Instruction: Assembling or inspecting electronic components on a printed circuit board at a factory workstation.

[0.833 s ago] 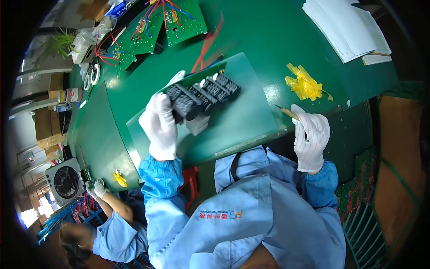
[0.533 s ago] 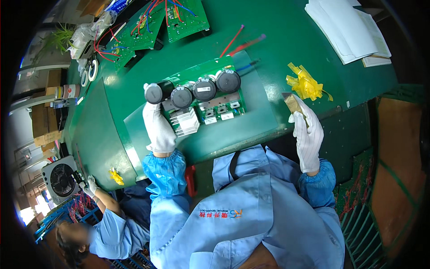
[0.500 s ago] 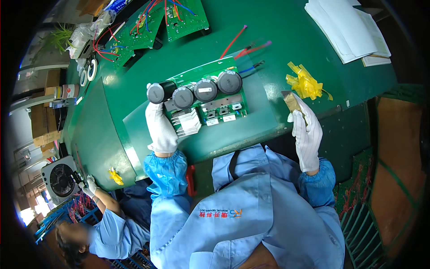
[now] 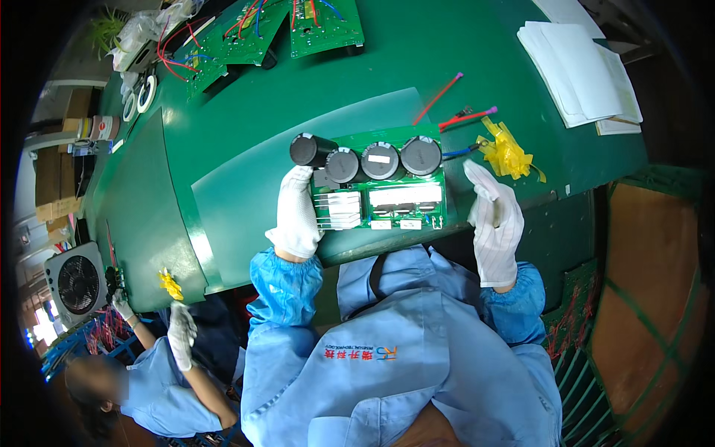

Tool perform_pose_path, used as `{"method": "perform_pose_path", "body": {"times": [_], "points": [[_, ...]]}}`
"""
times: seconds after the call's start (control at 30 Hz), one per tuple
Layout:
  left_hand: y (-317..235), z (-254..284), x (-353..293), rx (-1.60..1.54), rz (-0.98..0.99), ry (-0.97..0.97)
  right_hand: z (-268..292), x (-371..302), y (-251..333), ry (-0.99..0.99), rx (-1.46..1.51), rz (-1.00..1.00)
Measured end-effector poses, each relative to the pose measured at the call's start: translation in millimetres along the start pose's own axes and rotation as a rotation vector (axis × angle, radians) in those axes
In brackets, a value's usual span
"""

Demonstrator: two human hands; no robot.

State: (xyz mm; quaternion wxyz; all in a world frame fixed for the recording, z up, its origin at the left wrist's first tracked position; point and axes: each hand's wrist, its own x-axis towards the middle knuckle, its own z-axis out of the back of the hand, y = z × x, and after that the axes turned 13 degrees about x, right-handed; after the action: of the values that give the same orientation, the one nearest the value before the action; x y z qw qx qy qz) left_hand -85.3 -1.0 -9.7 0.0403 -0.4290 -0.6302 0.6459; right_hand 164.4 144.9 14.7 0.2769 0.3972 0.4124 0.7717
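Head view, near to far: both forearms in blue sleeves enter from 6 o'clock. Left hand (image 4: 296, 212), in a white glove, rests on the left edge of the circuit board (image 4: 383, 186), fingers laid over the board near its white components; whether it clamps the edge cannot be told. Right hand (image 4: 495, 220), also gloved, is released and flat, fingers extended, just beside the board's right edge, apart from it. The circuit board lies flat on a pale green mat (image 4: 246, 179) at the near edge of the green tabletop (image 4: 387, 67). Four black cylindrical capacitors (image 4: 365, 158) stand in a row along the board's far edge. At 2 o'clock from the board lie yellow tape scraps (image 4: 508, 154); red leads (image 4: 465, 118) lie just beyond the board. Further out at 1 o'clock sits a stack of white papers (image 4: 577, 67); at 11 o'clock, more green boards (image 4: 283, 30) with red wires.
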Motion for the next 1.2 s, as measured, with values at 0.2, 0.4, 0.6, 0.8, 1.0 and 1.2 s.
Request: {"method": "perform_pose_path", "body": {"times": [0.2,0.4,0.6,0.8,1.0,1.2], "points": [[-10,-16,-11,-0.082,0.086,0.096,-9,15,9,0.065,-0.062,0.189],[-16,-17,-17,0.008,0.098,0.105,-10,25,19,0.123,-0.207,0.283],[-33,-29,-28,0.113,0.016,0.149,-12,26,4,0.137,-0.218,0.428],[-41,-31,-32,0.052,0.13,0.183,-18,23,15,0.123,-0.125,0.188],[-49,-39,-32,0.003,0.201,0.192,-6,32,24,0.202,-0.157,0.256],[-52,-43,-35,-0.048,0.225,0.161,-14,29,24,0.169,-0.047,0.05]]}}
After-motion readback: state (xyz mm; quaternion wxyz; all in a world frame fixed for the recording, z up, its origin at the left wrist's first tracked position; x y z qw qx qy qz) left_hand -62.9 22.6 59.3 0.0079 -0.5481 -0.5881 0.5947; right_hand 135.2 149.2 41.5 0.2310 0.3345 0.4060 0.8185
